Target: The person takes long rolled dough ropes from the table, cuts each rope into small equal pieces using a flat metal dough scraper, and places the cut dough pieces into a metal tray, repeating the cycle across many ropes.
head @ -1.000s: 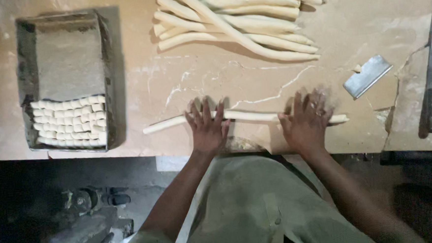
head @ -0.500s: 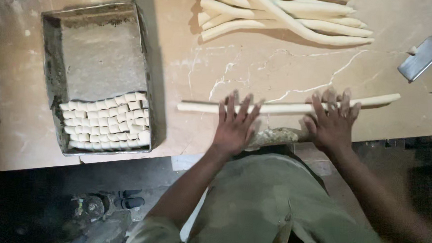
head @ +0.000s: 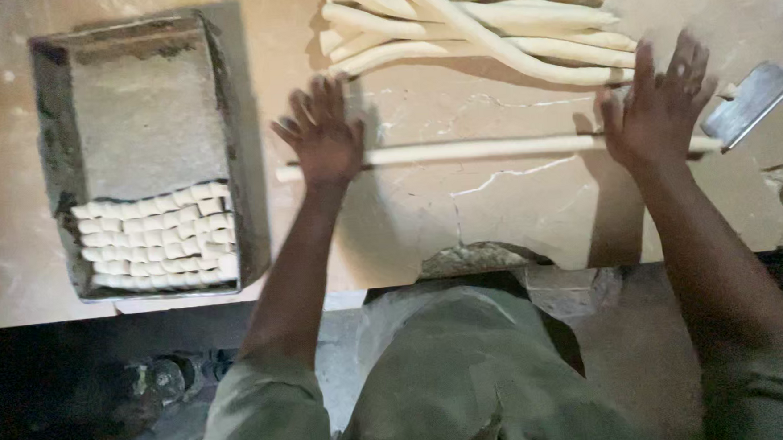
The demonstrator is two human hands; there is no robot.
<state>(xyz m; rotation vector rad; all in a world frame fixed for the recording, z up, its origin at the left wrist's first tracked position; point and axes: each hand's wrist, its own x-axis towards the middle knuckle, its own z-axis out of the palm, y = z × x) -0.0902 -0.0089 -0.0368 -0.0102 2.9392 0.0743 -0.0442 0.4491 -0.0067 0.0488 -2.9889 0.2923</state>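
Rolling a long thin dough rope (head: 486,150) across the table (head: 516,213), both hands lie flat on it with fingers spread, so neither grip is closed around anything. The left hand (head: 323,136) presses the rope near its left end, at about ten o'clock from the person's lap; the right hand (head: 658,108) covers it near its right end, at about two o'clock. The rope runs level between them, its tips poking out just beyond each palm.

At twelve o'clock a pile of thicker dough ropes (head: 479,19) lies near the rolled one, apart from it. At three o'clock from the right hand, a flat metal scraper (head: 750,103) rests tilted on the table, just beside the rope's right tip. At nine o'clock sits a rectangular metal tray (head: 236,148), its near third packed with rows of small cut dough pieces (head: 156,237), the far part dusted grey.

The table is pale tan, floured and cracked, with a chipped hollow at its near edge. Below it the floor is dark.
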